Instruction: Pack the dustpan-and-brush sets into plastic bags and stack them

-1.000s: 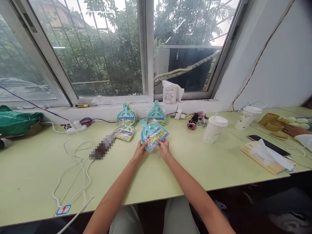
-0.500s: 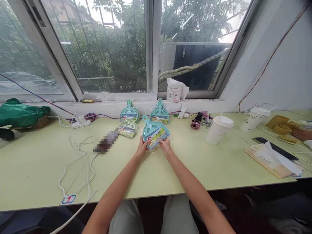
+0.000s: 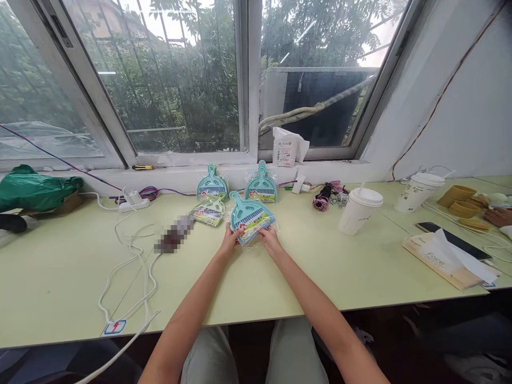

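Between my hands is a turquoise dustpan and brush set (image 3: 252,216) in clear wrapping, tilted, its handle pointing to the back left. My left hand (image 3: 229,238) grips its lower left edge, and my right hand (image 3: 270,239) pinches the lower right edge. Just behind it, a turquoise wrapped dustpan set (image 3: 261,186) leans against the wall under the sill. Another turquoise dustpan set (image 3: 212,183) leans there further left. In front of that one a pale green dustpan set (image 3: 210,212) lies on the table.
White cables (image 3: 142,261) and a power strip (image 3: 134,204) lie to the left. On the right stand a white lidded cup (image 3: 360,210), a second cup (image 3: 419,192), a tissue pack (image 3: 446,261) and a phone (image 3: 454,241). Another person's hand (image 3: 498,217) rests at the far right.
The held dustpan set has shifted slightly left and turned a little, with both my hands still on it. The other dustpan sets stay where they were.
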Available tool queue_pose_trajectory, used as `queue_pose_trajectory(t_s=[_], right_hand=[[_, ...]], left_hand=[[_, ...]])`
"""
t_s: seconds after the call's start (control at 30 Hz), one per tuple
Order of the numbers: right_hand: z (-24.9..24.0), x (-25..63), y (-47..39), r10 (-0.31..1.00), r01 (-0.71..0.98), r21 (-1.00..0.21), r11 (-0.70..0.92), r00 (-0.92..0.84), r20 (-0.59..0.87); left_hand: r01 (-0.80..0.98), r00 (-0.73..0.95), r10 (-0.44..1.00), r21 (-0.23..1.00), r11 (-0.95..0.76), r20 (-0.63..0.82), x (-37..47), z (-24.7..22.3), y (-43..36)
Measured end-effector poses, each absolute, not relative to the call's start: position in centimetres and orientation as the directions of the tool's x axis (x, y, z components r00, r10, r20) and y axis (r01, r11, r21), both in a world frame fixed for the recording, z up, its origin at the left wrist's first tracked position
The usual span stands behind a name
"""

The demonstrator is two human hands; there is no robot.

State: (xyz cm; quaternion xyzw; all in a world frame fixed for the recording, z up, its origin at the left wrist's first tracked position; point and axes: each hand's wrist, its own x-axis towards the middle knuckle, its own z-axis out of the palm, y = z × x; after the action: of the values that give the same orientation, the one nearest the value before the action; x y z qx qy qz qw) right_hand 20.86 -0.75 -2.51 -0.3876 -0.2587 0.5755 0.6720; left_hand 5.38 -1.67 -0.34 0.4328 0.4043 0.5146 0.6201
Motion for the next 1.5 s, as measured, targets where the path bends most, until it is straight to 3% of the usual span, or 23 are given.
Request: queue_pose_trajectory(t_s=[0.43, 0.57, 0.63, 0.73, 0.87, 1.03, 1.23, 1.37, 1.5], right_hand=[[-2.6, 20.9, -0.8, 0.989, -0.585, -0.811, -0.024, 0.107, -0.106], [-0.4, 23.7, -1.1, 0.990, -0.331, -0.937, -0.110, -0.125, -0.071], [0.9, 25.2, -1.4, 0.993, -0.156, -0.985, 0.077, -0.074, 0.089], [2.0, 26.3, -2.0, 0.904, 0.065, -0.902, 0.426, 0.013, 0.428], [1.8, 25.2, -2.1, 0.842, 0.165, -0.826, 0.539, -0.121, 0.526], [1.0, 24.5, -1.7, 0.856, 0.152, -0.845, 0.512, -0.008, 0.517], [-0.2, 25.3, -1.2, 0.829, 0.350, -0.800, 0.488, 0.101, 0.550], [-1.0, 25.3, -0.9, 0.790, 0.489, -0.744, 0.455, 0.162, 0.591], [-1.7, 25.6, -0.6, 0.807, 0.436, -0.797, 0.419, 0.223, 0.547]], left_hand=[[-0.341, 0.195, 0.970, 0.918, 0.205, -0.145, 4.4, -0.6, -1.0], [-0.394, 0.146, 0.970, 0.888, 0.236, -0.193, 2.8, -0.1, -0.4], [-0.426, 0.125, 0.968, 0.870, 0.250, -0.218, 1.7, 0.1, -0.1], [-0.438, 0.178, 0.959, 0.854, 0.280, -0.223, 0.4, 0.4, 0.2], [-0.413, 0.208, 0.946, 0.855, 0.315, -0.248, 0.3, 0.5, -0.1], [-0.374, 0.263, 0.920, 0.848, 0.376, -0.292, 1.0, 0.3, -0.3], [-0.333, 0.310, 0.917, 0.875, 0.353, -0.252, 1.0, -0.1, -0.6], [-0.267, 0.475, 0.862, 0.905, 0.332, -0.176, 1.2, -0.1, -1.3], [-0.196, 0.556, 0.821, 0.938, 0.285, -0.134, 1.6, 0.3, -1.7]])
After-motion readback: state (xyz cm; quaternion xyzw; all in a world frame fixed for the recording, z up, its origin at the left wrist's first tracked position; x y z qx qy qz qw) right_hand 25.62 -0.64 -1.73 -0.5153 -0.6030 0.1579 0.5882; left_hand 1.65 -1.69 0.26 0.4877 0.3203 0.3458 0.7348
